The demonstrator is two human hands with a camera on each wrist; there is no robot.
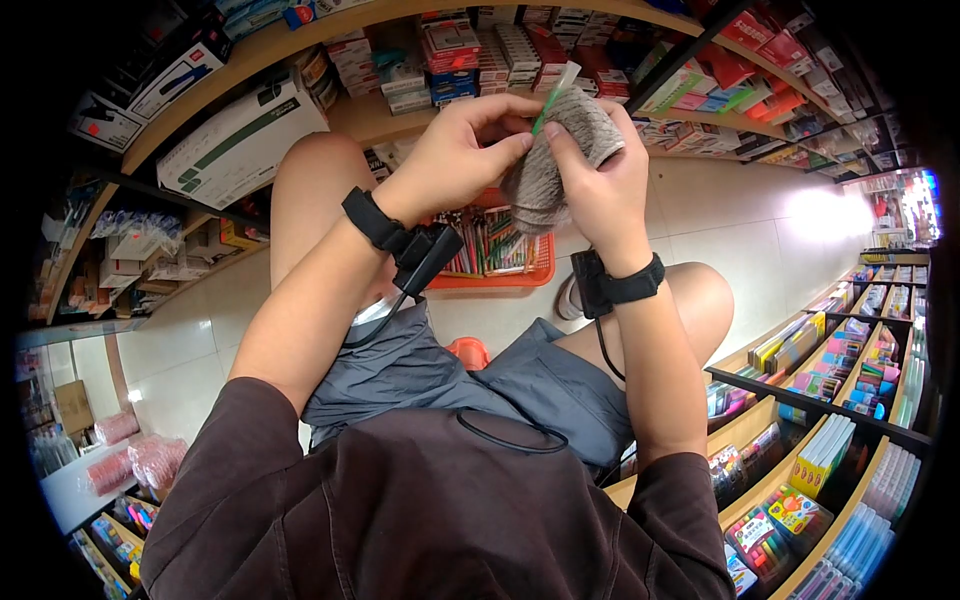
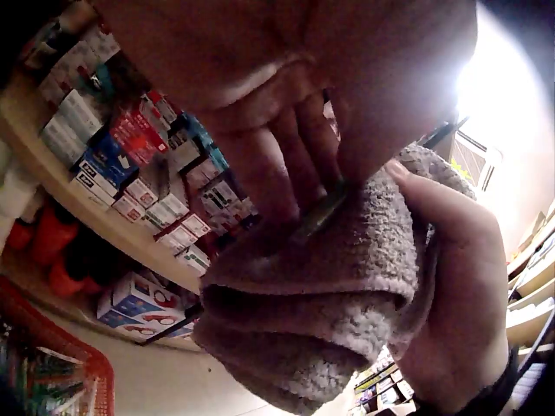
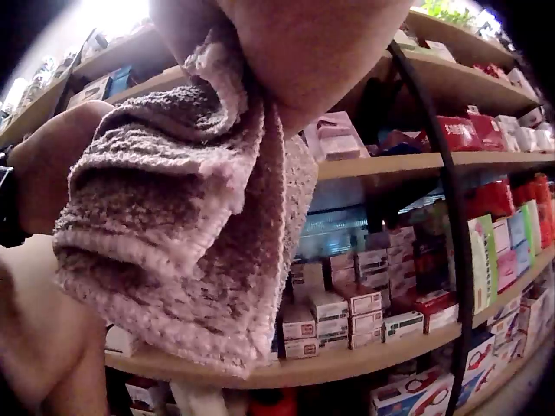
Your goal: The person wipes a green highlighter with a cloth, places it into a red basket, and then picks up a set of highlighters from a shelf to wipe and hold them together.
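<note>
A folded grey-brown cloth [image 1: 540,185] is gripped by my right hand [image 1: 610,185], its thumb on top. Against the cloth lies a slim green item with a clear end [image 1: 553,98]. My left hand [image 1: 465,155] pinches this item between thumb and fingers. In the left wrist view the green item [image 2: 321,215] shows dimly between the left fingers and the cloth [image 2: 373,251]. The right wrist view shows the cloth [image 3: 173,199] hanging in folds under the right hand [image 3: 303,52]; the item is hidden there.
An orange-red basket [image 1: 500,281] of pencils or pens stands on the floor between the knees. Curved wooden shelves [image 1: 390,118] with small boxes run in front. A large white box [image 1: 245,145] sits at the left. Stationery racks [image 1: 800,400] stand at the right.
</note>
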